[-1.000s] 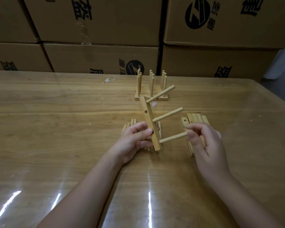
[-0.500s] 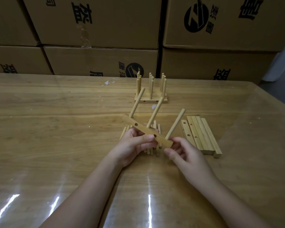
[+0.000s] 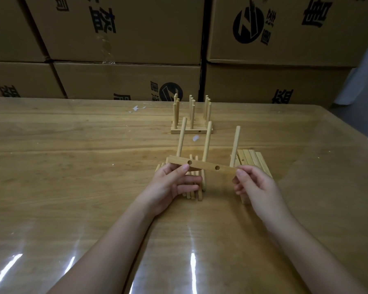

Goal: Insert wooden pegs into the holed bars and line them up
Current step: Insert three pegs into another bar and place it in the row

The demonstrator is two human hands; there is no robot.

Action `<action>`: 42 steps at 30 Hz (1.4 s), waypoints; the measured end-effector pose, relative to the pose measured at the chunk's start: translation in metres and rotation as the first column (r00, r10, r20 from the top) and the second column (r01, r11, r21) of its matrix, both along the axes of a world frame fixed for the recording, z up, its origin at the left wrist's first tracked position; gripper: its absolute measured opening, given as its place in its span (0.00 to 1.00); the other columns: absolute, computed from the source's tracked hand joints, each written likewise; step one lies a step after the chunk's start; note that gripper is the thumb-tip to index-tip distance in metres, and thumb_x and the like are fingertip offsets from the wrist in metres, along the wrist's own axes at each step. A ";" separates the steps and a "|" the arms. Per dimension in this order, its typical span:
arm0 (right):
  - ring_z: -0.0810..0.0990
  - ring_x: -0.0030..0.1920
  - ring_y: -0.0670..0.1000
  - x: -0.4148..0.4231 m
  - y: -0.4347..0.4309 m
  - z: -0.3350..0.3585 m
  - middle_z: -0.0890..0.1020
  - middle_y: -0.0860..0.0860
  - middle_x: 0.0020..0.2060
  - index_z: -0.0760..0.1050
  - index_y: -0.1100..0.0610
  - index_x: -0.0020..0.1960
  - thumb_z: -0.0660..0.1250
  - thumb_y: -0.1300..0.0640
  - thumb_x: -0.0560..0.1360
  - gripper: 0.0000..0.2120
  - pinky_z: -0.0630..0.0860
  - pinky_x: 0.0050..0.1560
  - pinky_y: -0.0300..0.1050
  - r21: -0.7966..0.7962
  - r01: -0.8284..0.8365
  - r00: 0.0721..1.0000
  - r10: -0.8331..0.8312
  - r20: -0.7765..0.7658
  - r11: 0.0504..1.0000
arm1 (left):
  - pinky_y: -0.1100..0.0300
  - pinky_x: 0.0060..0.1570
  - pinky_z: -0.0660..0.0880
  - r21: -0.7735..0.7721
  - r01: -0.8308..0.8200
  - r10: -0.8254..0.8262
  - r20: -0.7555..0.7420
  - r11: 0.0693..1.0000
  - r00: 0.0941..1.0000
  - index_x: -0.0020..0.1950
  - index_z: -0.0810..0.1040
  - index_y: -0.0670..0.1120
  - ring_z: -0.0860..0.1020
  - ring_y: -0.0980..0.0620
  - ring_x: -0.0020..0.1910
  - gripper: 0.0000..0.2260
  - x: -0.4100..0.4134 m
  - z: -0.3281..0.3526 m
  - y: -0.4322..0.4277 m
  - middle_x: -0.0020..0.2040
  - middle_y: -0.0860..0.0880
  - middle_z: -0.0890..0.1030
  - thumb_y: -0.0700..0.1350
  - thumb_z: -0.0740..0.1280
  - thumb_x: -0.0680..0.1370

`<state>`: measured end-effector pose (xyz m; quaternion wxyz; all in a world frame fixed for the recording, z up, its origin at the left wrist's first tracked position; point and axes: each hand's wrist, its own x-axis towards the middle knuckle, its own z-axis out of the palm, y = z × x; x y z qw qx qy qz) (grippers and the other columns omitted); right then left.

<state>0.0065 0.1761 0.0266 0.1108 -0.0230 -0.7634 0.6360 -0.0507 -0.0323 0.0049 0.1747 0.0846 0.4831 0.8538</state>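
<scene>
- Levelled since the earlier frame, the square-edged wooden bar [image 3: 203, 165] lies almost horizontal above the glossy bench [image 3: 72, 166] middle, its three round pegs [image 3: 207, 143] upright.
- Left hand [image 3: 168, 185] fingers pinch its left end; right hand [image 3: 255, 185] fingers pinch the right.
- Finished pegged bars [image 3: 191, 130] stand toward the far edge.

We hold a holed bar [image 3: 202, 166] nearly level above the table [image 3: 72, 166]. Our left hand [image 3: 172, 185] pinches it near its left end and our right hand [image 3: 255, 187] pinches its right end. Three pegs [image 3: 207, 141] stand up from it, and two holes show in its near face. Under the left hand lie loose pegs [image 3: 194, 194], and plain bars [image 3: 253, 160] lie beside the right. Farther back, finished bars [image 3: 191, 130] stand before cardboard boxes [image 3: 125, 28].
</scene>
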 end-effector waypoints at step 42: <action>0.78 0.38 0.38 -0.017 0.028 -0.020 0.81 0.46 0.42 0.74 0.46 0.54 0.61 0.56 0.78 0.08 0.74 0.40 0.35 0.174 0.022 0.999 -0.015 -0.038 0.984 | 0.70 0.43 0.74 -0.730 -0.142 -0.002 -0.193 0.669 0.981 0.55 0.80 0.48 0.81 0.58 0.46 0.11 0.006 0.034 -0.016 0.48 0.52 0.83 0.42 0.72 0.74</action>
